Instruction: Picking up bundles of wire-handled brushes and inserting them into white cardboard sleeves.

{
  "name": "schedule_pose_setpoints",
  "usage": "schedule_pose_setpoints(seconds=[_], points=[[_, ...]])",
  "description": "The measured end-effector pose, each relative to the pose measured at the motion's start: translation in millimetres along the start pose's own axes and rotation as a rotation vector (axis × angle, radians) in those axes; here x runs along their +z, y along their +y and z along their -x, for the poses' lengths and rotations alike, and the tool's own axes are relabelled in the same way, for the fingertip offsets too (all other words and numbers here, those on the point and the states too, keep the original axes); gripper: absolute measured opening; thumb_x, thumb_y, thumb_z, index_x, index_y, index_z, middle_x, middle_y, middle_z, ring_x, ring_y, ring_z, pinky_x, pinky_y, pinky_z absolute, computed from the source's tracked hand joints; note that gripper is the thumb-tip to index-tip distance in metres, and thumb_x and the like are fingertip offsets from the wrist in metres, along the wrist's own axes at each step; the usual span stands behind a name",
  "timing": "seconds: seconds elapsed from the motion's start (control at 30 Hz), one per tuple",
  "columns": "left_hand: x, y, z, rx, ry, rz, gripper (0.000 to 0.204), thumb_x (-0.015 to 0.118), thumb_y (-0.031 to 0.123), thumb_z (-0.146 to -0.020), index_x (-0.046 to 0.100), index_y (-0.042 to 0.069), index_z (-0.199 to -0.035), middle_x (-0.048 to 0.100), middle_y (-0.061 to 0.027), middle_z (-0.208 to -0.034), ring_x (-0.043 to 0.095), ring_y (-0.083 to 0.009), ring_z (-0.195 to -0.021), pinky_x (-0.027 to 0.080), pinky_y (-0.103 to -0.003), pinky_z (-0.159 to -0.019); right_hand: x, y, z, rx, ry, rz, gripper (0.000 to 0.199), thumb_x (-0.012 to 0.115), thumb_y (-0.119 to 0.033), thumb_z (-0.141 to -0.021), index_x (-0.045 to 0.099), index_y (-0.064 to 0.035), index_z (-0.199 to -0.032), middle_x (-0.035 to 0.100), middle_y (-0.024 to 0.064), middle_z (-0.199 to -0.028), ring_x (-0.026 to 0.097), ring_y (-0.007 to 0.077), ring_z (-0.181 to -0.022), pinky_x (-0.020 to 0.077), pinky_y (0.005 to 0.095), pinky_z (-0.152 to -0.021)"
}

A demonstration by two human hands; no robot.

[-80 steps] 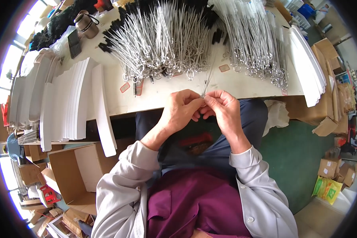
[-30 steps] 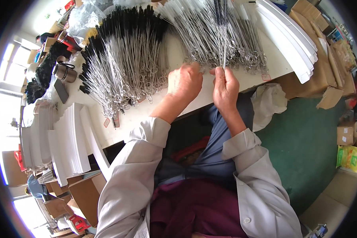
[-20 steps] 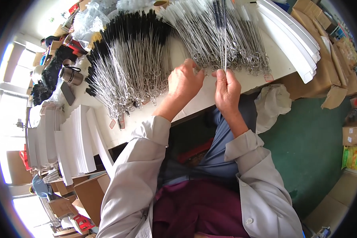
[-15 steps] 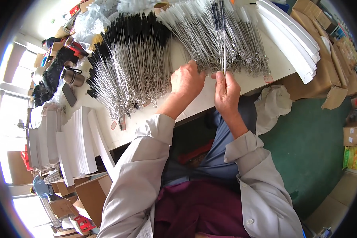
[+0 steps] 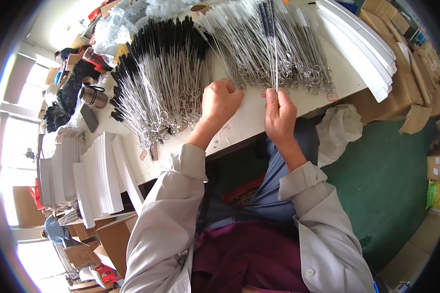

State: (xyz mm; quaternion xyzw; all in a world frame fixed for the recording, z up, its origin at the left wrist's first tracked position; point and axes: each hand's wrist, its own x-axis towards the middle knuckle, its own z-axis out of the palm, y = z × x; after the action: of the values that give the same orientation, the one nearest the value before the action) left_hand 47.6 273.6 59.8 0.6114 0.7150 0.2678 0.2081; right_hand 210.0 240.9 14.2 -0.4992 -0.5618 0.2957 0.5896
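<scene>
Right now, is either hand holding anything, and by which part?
The right hand pinches a thin wire brush at its lower wire end. The left hand rests curled on the table; no visible hold.

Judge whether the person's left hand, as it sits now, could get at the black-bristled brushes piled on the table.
Probably yes. The left hand rests on the table edge right beside the black-bristled brushes, with nothing lying between them. The right hand pinches a separate wire brush, clear of that path.
</scene>
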Motion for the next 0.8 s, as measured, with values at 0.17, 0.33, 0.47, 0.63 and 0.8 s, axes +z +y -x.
schedule_pose_setpoints(seconds=[0.17,0.33,0.47,0.63,0.8], points=[[5,-14,1,0.16,0.093,-0.121,0.021,0.071,0.018,-0.077,0.072,0.001,-0.09,0.069,-0.0153,-0.073,0.071,-0.0315,-0.072,0.057,-0.041,-0.071,0,-3,1,-0.002,-0.004,-0.003,0.031,0.057,-0.023,-0.107,0.066,0.0024,-0.092,0.066,0.0192,-0.071,0.063,0.0302,-0.061,0.0498,0.0396,-0.062],[3,-11,16,0.347,0.033,-0.231,0.023,0.066,0.014,-0.082,0.071,0.007,-0.104,0.071,-0.0162,-0.086,0.071,-0.037,-0.078,0.057,-0.046,-0.075,-1,-2,1,0.002,-0.005,0.013,0.032,0.056,-0.024,-0.107,0.066,0.0025,-0.093,0.067,0.0196,-0.073,0.065,0.0306,-0.063,0.0504,0.0395,-0.063],[1,-13,17,0.481,-0.04,-0.402,0.016,0.064,0.011,-0.09,0.071,0.009,-0.105,0.071,-0.0157,-0.095,0.071,-0.0387,-0.084,0.057,-0.049,-0.076,-1,-4,1,0.003,-0.007,0.01,0.031,0.056,-0.024,-0.108,0.067,0.0025,-0.094,0.068,0.0199,-0.074,0.066,0.0312,-0.064,0.0509,0.0399,-0.063],[-6,-17,21,0.597,-0.012,-0.318,0.011,0.065,0.009,-0.091,0.07,0.009,-0.101,0.071,-0.0133,-0.091,0.071,-0.0356,-0.081,0.058,-0.045,-0.072,0,-4,2,0.002,-0.005,0.001,0.032,0.056,-0.024,-0.108,0.066,0.0026,-0.094,0.068,0.0198,-0.075,0.066,0.0315,-0.064,0.0512,0.0402,-0.064],[-32,0,27,0.637,0.174,-0.184,0.007,0.067,0.011,-0.091,0.068,0.004,-0.094,0.069,-0.0141,-0.084,0.07,-0.034,-0.073,0.058,-0.042,-0.065,1,0,0,-0.069,-0.007,-0.038,0.03,0.055,-0.021,-0.107,0.066,0.0029,-0.094,0.067,0.0183,-0.073,0.063,0.028,-0.061,0.0492,0.0385,-0.062]])
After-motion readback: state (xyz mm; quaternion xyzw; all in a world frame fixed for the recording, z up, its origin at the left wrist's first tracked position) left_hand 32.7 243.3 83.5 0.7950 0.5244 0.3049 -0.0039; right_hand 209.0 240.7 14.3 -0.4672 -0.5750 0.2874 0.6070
